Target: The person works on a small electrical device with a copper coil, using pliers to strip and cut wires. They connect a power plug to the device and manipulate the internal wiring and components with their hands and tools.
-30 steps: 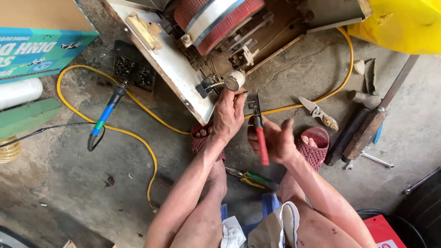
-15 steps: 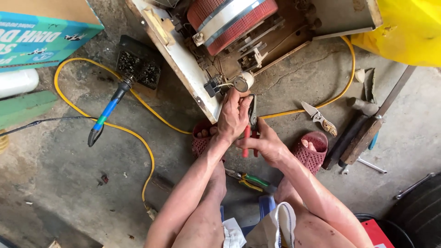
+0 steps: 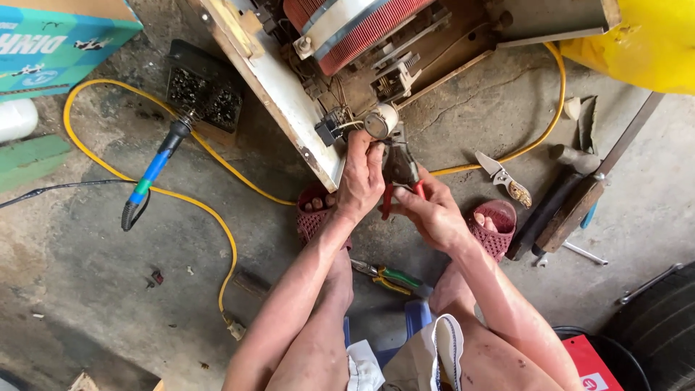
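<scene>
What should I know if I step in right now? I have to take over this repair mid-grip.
Left hand: fingers pinch the small round metal part at the edge of the opened machine.
Right hand: grips red-handled pliers, jaws up at that part.
Nearby: soldering iron on the floor to the left, green-handled pliers between the legs, a folding knife and hammer to the right.
Done: casing open, coil exposed.
Left: the part looks still wired in.

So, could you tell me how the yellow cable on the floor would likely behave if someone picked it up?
The yellow cable lies in loose curves, so it would probably droop and bend rather than hold shape. It runs past the soldering iron and behind the machine, so pulling may drag or snag. It looks thin, likely light.
</scene>
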